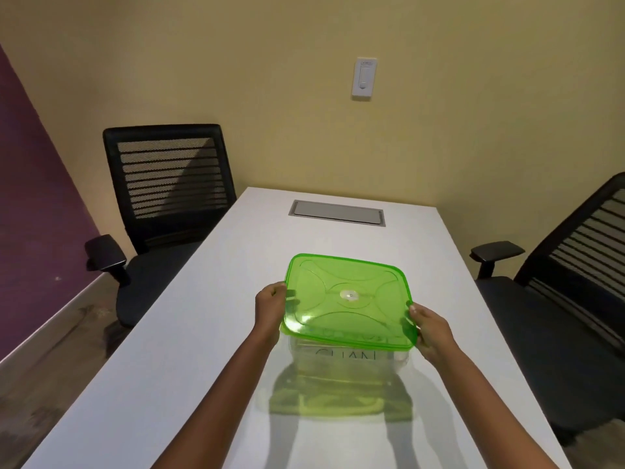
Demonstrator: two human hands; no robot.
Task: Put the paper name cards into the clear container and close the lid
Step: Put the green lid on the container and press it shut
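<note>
A translucent green lid [348, 301] lies on top of the clear container [341, 363], which stands on the white table [189, 333]. My left hand [270, 308] grips the lid's left edge and my right hand [433, 333] grips its right front corner. Through the container's near wall I see a white paper name card [346, 354] with dark letters inside. The lid sits slightly skewed; whether it is pressed fully down I cannot tell.
A black mesh office chair [162, 204] stands at the table's left side and another black chair [558, 282] at the right. A grey cable hatch [337, 213] is set into the table's far end, by the yellow wall.
</note>
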